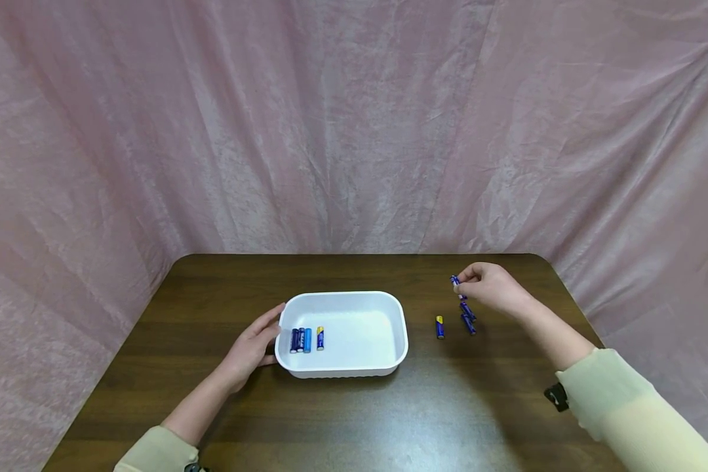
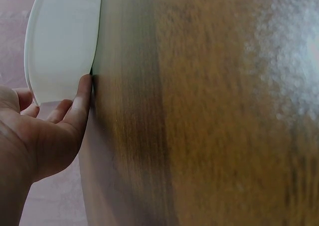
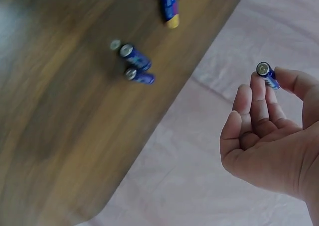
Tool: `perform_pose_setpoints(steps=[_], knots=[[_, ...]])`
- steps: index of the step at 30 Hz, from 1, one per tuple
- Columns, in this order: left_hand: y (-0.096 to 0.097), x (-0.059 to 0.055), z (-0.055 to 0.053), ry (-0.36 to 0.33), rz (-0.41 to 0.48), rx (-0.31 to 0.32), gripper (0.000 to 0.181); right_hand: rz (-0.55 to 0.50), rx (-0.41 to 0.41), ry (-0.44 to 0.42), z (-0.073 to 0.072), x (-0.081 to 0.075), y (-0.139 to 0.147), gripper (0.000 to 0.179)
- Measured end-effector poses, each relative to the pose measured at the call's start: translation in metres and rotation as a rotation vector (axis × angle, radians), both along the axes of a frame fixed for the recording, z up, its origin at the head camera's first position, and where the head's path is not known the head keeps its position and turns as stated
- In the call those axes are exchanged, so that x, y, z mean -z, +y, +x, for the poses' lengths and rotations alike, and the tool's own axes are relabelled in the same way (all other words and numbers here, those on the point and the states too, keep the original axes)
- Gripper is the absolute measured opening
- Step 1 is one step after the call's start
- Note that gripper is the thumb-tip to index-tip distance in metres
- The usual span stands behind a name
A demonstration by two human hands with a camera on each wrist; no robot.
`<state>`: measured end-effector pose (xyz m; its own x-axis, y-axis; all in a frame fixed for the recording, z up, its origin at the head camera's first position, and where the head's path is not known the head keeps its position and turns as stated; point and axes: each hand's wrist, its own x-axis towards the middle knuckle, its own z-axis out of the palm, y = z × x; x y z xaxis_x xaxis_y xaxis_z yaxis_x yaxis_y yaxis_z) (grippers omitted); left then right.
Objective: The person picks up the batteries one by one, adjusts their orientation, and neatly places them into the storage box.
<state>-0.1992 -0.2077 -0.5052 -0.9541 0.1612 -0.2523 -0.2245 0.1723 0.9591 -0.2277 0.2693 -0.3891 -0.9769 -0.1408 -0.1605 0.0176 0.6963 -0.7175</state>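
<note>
At the left end of a white plastic tray (image 1: 354,373), my left hand (image 1: 250,351) grips the wall, with fingers at the rim and low on the outside. The left wrist view shows this hand (image 2: 55,131) round the tray's end. Inside the tray, two dark blue batteries (image 1: 297,340) lie beside a light blue battery (image 1: 307,340), with a blue-and-yellow battery (image 1: 320,338) slightly apart. Over on the right, my right hand (image 1: 491,287) pinches a blue battery (image 3: 269,76) between thumb and fingertips, raised above the table.
Below the right hand, two dark blue batteries (image 1: 468,317) lie close together on the brown wooden table (image 1: 242,426). A blue-and-yellow battery (image 1: 439,327) lies between them and the tray. Pink curtains (image 1: 354,131) hang behind the table and along its sides.
</note>
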Motion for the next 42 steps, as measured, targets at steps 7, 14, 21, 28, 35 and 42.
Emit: perform_pose_setpoints(steps=[7, 14, 21, 28, 35, 42], knots=[[0.001, -0.001, 0.0, -0.001, -0.011, 0.003, 0.05, -0.099, -0.01, -0.029, -0.002, -0.007, -0.02, 0.032], [0.002, -0.002, 0.0, -0.002, -0.011, 0.007, 0.05, -0.138, -0.036, -0.041, -0.002, -0.012, -0.042, 0.03], [0.002, -0.002, 0.0, -0.007, -0.011, 0.004, 0.05, -0.175, -0.077, -0.05, -0.002, -0.013, -0.067, 0.028], [0.002, 0.0, 0.0, 0.01, 0.006, -0.003, 0.05, -0.202, -0.106, -0.062, -0.006, -0.009, -0.092, 0.023], [0.003, 0.001, 0.0, 0.0, 0.006, -0.009, 0.049, -0.206, -0.147, -0.057, -0.009, -0.006, -0.114, 0.022], [0.003, 0.001, 0.0, 0.006, -0.002, 0.0, 0.05, -0.164, -0.161, -0.072, -0.009, -0.004, -0.14, 0.015]])
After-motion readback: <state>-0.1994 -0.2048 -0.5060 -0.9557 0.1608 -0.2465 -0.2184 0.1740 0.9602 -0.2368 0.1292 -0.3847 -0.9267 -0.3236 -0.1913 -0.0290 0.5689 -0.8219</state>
